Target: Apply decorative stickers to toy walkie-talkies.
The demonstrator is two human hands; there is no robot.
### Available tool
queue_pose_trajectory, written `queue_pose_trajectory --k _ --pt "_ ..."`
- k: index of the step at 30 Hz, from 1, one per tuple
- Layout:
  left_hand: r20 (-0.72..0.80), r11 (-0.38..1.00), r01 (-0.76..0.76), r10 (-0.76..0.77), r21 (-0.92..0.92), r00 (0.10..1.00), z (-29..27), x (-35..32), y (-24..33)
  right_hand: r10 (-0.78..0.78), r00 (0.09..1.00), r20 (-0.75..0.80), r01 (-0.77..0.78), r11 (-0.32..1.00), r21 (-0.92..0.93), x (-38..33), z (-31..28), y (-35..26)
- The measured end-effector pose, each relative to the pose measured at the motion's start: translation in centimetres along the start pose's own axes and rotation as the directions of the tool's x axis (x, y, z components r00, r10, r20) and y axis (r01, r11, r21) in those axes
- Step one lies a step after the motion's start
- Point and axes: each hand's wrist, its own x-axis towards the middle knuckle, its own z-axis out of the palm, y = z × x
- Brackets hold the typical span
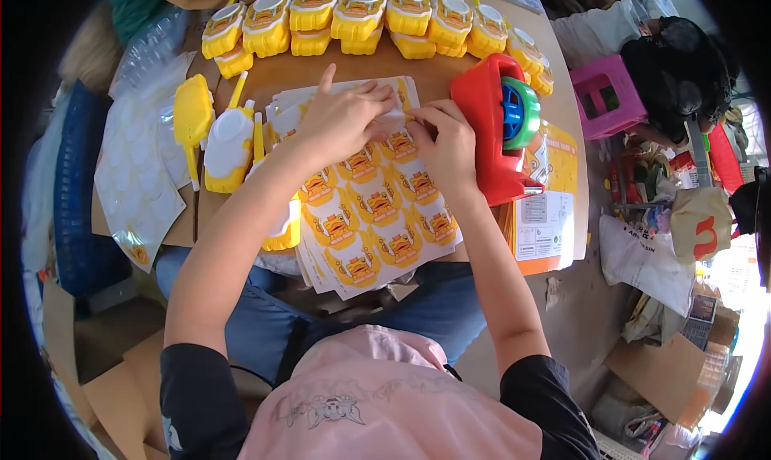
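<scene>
A stack of white sticker sheets (377,203) printed with yellow duck figures lies in front of me. My left hand (349,118) rests across its upper part, fingers spread, one pointing away from me. Close to its fingertips, my right hand (444,143) pinches the edge of a small yellow-and-white sticker (408,116) at the top right of the sheets. Just right of that hand stands a red tape dispenser (474,106) with a green-and-blue wheel (518,113). Left of the sheets are yellow toys with antenna-like sticks, one with a white face (228,139) and one face down (193,110).
Stacked yellow toys (359,14) line the table's far side in an arc. Clear plastic sheets (132,167) lie at the left edge, orange printed cards (550,219) at the right. Beyond the table are a pink stool (606,98), a blue crate (80,179) and cardboard boxes (132,388).
</scene>
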Motion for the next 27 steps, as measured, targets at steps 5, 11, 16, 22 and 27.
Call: queue_pose_trajectory --k 5,11,16,22,27 --pt "-0.102 0.999 -0.036 0.038 0.021 0.994 1.2 -0.6 -0.8 -0.138 0.990 -0.023 0.134 0.982 -0.137 0.2 0.1 -0.4" --pt "-0.090 0.998 -0.037 0.041 0.044 0.995 1.3 -0.6 -1.0 -0.278 0.959 -0.062 0.262 0.947 -0.187 0.0 0.0 -0.2" --pt "-0.099 0.999 -0.024 0.028 0.042 0.995 1.8 -0.5 -0.8 -0.283 0.956 -0.082 0.271 0.954 -0.130 0.0 0.1 0.4" --pt "-0.100 1.000 -0.011 0.014 0.028 0.995 1.9 -0.6 -1.1 -0.019 1.000 0.019 0.018 0.999 0.046 0.8 0.0 -1.0" --pt "-0.102 1.000 -0.010 0.012 0.026 0.995 1.8 -0.4 -1.1 -0.217 0.975 0.049 0.222 0.946 -0.236 0.8 0.1 -0.5"
